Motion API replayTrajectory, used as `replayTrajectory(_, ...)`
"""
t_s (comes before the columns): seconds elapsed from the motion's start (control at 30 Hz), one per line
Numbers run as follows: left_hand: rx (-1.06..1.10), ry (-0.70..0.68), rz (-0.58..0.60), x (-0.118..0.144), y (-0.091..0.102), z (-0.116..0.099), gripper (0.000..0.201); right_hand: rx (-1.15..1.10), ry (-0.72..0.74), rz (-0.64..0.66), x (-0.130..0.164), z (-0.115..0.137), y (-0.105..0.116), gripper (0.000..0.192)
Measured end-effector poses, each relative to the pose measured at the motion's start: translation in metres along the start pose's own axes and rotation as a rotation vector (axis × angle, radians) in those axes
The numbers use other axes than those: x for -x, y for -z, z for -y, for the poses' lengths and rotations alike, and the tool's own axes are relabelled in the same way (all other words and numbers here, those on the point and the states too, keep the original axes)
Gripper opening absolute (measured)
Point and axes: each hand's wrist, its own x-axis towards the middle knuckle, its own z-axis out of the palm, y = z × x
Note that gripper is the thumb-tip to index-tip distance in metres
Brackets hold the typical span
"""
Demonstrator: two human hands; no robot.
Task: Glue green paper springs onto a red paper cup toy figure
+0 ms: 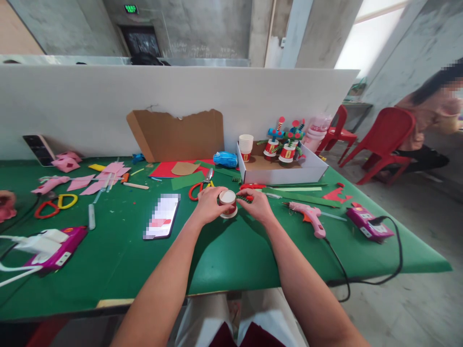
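An upturned paper cup (228, 197), red with a white base and rim, is just above the green table. My left hand (212, 205) is wrapped round its left side. At the cup's right side, my right hand (257, 204) pinches a small dark green folded paper strip (244, 198); whether it is attached to the cup I cannot tell. Orange-handled scissors (201, 185) lie beyond my left hand. A pink hot glue gun (308, 215) rests on the table to the right of my right hand.
A white box (285, 174) holds stacked cups (246, 144) and cup figures (287, 150). A phone (162, 217) lies left of my hands. Purple power strips (369, 223) sit at both sides, with cords over the edge. A cardboard piece (181, 137) leans behind. Someone sits beyond a red chair (387, 132).
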Motion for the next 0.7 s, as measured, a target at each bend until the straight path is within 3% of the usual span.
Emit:
replayTrajectory(0.3, 0.005, 0.002, 0.006, 0.001, 0.002, -0.002, 0.039, -0.012, -0.016, 0.027, -0.001, -0.001, 0.0, 0.015)
replayTrajectory(0.5, -0.007, 0.004, 0.015, 0.001, 0.003, -0.003, 0.038, -0.097, -0.03, 0.036, 0.001, 0.002, 0.001, 0.027)
replayTrajectory(0.7, -0.029, 0.002, 0.033, 0.0, 0.003, -0.002, 0.04, -0.165, -0.094, -0.117, 0.0, 0.007, 0.011, 0.03)
